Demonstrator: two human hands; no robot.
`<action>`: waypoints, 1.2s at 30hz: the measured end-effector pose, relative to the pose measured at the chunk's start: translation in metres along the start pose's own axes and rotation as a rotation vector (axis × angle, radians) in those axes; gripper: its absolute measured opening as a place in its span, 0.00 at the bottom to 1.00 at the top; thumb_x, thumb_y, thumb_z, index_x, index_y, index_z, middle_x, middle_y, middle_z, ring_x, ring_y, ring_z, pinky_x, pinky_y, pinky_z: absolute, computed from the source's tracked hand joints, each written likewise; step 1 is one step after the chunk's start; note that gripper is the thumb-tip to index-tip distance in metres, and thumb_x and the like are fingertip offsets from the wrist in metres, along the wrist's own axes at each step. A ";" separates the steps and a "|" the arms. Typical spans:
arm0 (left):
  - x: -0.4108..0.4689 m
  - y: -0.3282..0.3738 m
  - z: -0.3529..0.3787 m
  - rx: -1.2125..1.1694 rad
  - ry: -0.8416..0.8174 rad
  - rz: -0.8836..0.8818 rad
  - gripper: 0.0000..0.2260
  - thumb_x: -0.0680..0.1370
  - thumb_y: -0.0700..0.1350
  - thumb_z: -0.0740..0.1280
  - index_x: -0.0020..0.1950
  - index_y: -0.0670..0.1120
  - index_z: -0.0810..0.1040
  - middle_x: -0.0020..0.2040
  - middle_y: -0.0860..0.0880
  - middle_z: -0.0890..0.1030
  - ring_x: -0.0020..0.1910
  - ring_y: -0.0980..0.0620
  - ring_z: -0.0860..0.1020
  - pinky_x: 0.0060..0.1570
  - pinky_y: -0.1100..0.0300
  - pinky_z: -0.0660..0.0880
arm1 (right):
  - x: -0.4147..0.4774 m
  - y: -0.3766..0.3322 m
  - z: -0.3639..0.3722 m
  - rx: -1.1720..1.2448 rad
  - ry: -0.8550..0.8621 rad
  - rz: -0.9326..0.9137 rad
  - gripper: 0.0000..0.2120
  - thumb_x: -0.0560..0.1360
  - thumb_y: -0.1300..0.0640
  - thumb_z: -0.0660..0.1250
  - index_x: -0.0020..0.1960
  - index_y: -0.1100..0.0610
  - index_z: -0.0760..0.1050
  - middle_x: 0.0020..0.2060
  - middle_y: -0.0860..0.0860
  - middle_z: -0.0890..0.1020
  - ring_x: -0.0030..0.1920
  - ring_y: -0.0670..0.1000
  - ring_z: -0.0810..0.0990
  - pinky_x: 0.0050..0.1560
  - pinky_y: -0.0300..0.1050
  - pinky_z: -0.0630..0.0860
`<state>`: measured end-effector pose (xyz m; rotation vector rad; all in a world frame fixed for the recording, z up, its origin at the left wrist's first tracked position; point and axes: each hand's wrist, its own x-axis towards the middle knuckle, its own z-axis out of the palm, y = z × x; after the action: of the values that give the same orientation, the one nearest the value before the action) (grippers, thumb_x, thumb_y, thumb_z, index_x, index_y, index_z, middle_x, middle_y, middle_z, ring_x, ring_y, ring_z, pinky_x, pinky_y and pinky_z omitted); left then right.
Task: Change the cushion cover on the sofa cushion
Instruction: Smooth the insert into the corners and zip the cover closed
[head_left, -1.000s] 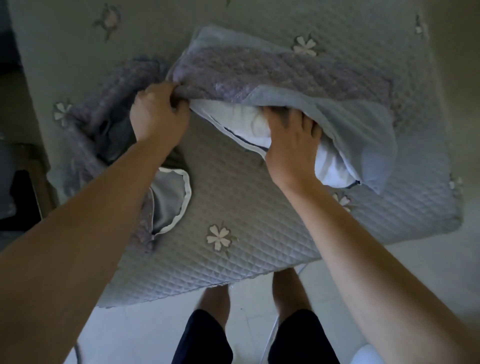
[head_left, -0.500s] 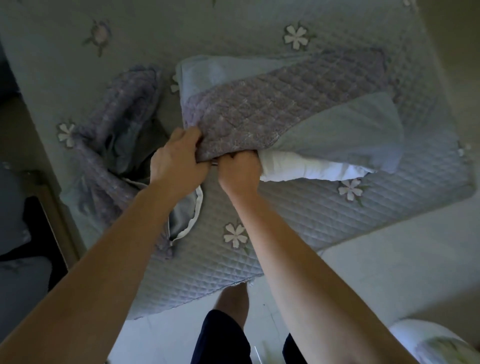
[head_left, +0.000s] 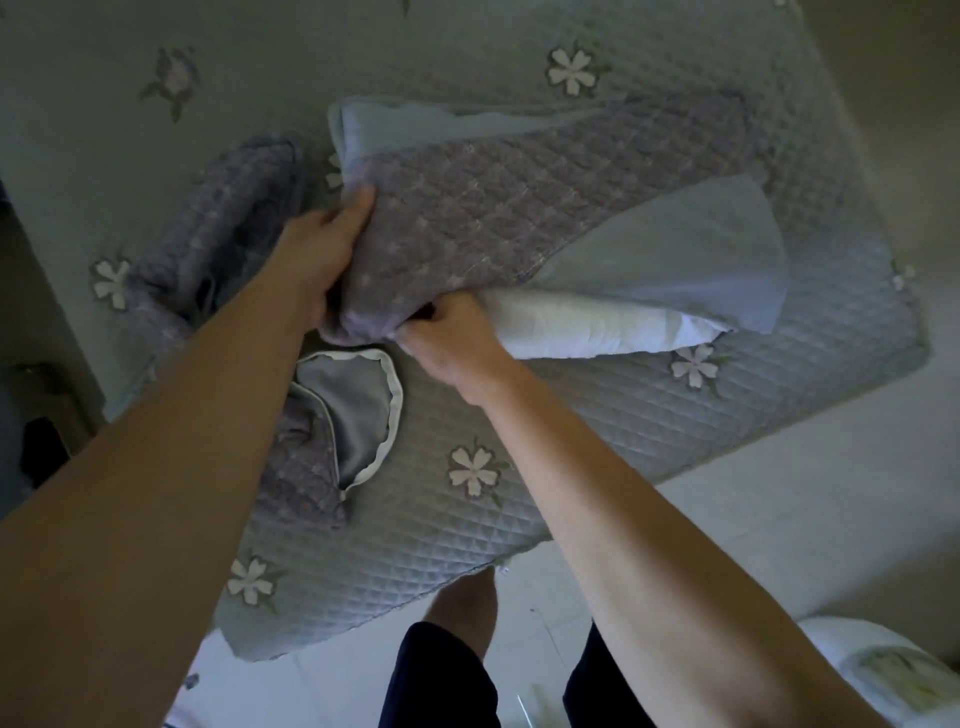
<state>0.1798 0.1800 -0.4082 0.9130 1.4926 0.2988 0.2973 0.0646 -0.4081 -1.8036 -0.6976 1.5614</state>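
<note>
A quilted purple-grey cushion cover (head_left: 509, 208) with a pale blue lining lies over a white cushion insert (head_left: 587, 327) on the sofa seat. The insert's near edge sticks out of the cover's open side on the right. My left hand (head_left: 322, 249) grips the cover's left edge, thumb on top. My right hand (head_left: 447, 332) is closed on the cover's near corner, right beside the bare insert. A second purple quilted cover (head_left: 249, 218) lies crumpled to the left, its zipped opening with white piping (head_left: 384, 415) gaping toward me.
The sofa seat (head_left: 597, 426) wears a grey-green quilted cover with white flowers; its front edge runs diagonally above a pale tiled floor (head_left: 779, 519). My legs in dark shorts (head_left: 441, 675) stand at that edge. A white object (head_left: 883, 670) sits bottom right.
My right hand came off the white insert and moved left to grab the cover's near corner beside my left hand. The cover now lies further over the insert.
</note>
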 end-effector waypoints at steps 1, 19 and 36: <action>0.005 0.001 -0.001 0.071 0.033 0.054 0.27 0.70 0.66 0.71 0.60 0.49 0.80 0.52 0.51 0.84 0.52 0.52 0.83 0.51 0.55 0.80 | -0.007 0.000 0.000 -0.024 -0.107 0.007 0.15 0.72 0.66 0.68 0.29 0.56 0.70 0.20 0.43 0.69 0.25 0.42 0.65 0.28 0.35 0.62; 0.000 -0.059 0.018 0.484 0.680 0.081 0.23 0.79 0.54 0.65 0.69 0.42 0.71 0.65 0.42 0.76 0.65 0.42 0.73 0.61 0.54 0.69 | -0.022 0.113 -0.067 0.029 0.281 0.163 0.30 0.74 0.46 0.71 0.72 0.51 0.64 0.70 0.50 0.66 0.69 0.50 0.68 0.66 0.48 0.69; -0.034 -0.053 0.182 -1.101 0.080 -0.262 0.19 0.75 0.52 0.72 0.63 0.45 0.79 0.58 0.41 0.82 0.59 0.38 0.79 0.61 0.36 0.73 | -0.018 0.113 -0.222 1.093 0.623 0.247 0.28 0.77 0.32 0.56 0.58 0.55 0.76 0.51 0.54 0.81 0.53 0.52 0.81 0.60 0.48 0.77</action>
<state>0.3258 0.0614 -0.4506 -0.1731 1.2223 0.8515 0.5120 -0.0504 -0.4630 -1.3576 0.6059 1.0346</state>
